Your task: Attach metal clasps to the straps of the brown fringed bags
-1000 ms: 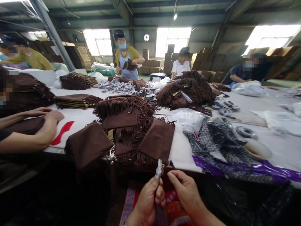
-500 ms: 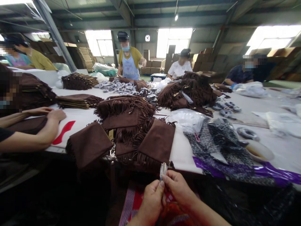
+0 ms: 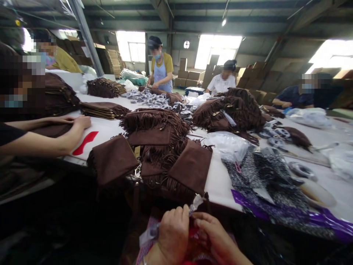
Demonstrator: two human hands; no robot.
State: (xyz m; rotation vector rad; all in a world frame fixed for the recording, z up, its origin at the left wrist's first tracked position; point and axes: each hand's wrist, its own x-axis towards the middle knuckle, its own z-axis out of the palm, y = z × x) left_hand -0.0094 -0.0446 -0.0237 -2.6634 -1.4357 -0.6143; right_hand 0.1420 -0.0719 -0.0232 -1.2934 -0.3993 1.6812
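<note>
My left hand (image 3: pixel 174 228) is wrapped round a narrow strap in clear plastic (image 3: pixel 196 202); its shiny end sticks out above the fist and a pale wrapped piece juts out at lower left. My right hand (image 3: pixel 213 233) is close against it on the right, fingers curled and pressed together; what lies between them is hidden. Just beyond, at the table edge, a brown fringed suede bag (image 3: pixel 192 165) leans on a heap of similar bags. Another brown bag (image 3: pixel 113 160) hangs over the edge, near a metal clasp (image 3: pixel 137 170). Red printed packaging (image 3: pixel 193 241) lies under my hands.
At the left, a co-worker's arms (image 3: pixel 55 136) rest on a brown bag beside a red strip (image 3: pixel 86 142). A black-and-white woven piece (image 3: pixel 264 176) with purple plastic lies right. Grey wrapped coils (image 3: pixel 154 99) and stacked bags cover the white table (image 3: pixel 220 184). Several people work beyond.
My left hand has risen and turned to close over the wrapped strap, back of the hand showing. My right hand has shifted lower. The view has swung left.
</note>
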